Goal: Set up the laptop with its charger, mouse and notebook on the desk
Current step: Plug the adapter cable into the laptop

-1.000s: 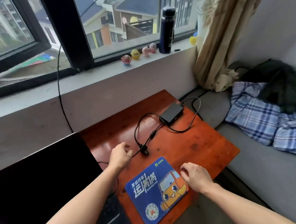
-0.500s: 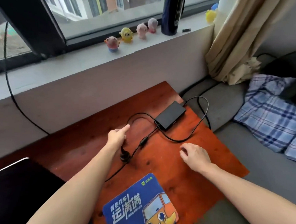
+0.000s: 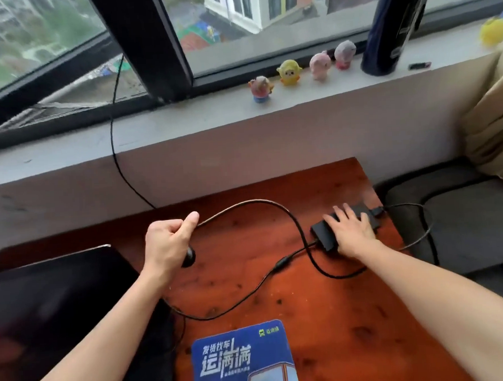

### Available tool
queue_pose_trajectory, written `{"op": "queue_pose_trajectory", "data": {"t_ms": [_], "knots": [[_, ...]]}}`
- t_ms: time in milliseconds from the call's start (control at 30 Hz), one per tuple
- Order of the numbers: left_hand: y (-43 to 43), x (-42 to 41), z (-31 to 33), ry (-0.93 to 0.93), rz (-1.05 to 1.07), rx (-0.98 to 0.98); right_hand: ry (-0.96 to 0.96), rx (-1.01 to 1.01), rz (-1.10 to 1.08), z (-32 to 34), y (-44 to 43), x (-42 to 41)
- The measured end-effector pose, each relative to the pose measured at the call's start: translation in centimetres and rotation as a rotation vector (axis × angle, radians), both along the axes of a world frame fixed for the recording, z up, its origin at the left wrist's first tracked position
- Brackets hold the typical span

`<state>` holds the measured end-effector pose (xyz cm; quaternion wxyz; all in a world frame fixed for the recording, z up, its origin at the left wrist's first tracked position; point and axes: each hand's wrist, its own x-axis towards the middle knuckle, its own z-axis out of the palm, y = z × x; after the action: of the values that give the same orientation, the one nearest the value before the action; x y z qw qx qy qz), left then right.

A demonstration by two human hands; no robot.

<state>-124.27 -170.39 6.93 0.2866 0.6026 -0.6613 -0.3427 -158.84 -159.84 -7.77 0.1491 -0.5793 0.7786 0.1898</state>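
On the red-brown wooden desk, below the window sill: black laptop at 9 o'clock. Blue rectangular mouse pad with a printed orange car at 6 o'clock, partly out of frame. Flat black rectangular charger brick at 2 o'clock, near the desk's right edge; right hand lies flat on it, fingers straight and spread. Thin black charger cable arcs from the brick toward 10 o'clock, where left hand grips it, fingers curled round, thumb raised; a dark plug end shows under the fist.

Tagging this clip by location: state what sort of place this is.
Likely a home room, perhaps a bedroom: a small wooden desk against a window sill lined with toy figurines, a curtain, and a grey cushioned seat beside it.
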Motion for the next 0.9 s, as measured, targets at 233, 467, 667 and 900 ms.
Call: {"op": "queue_pose_trajectory", "data": {"t_ms": [233,467,667,900], "knots": [[-0.2,4.4,2.6,0.026,0.128,-0.089,-0.059,-0.027,-0.024,2.2,-3.1,1.9],[-3.0,7.6,9.6,-0.204,0.131,-0.355,-0.199,-0.147,-0.035,5.6,-8.6,10.8],[-7.1,14.3,12.3,-0.242,0.275,-0.477,-0.202,-0.203,0.097,7.1,-13.2,18.5],[-11.7,23.5,8.4,-0.159,0.310,-0.323,-0.166,-0.207,0.124,5.1,-16.9,26.6]]}}
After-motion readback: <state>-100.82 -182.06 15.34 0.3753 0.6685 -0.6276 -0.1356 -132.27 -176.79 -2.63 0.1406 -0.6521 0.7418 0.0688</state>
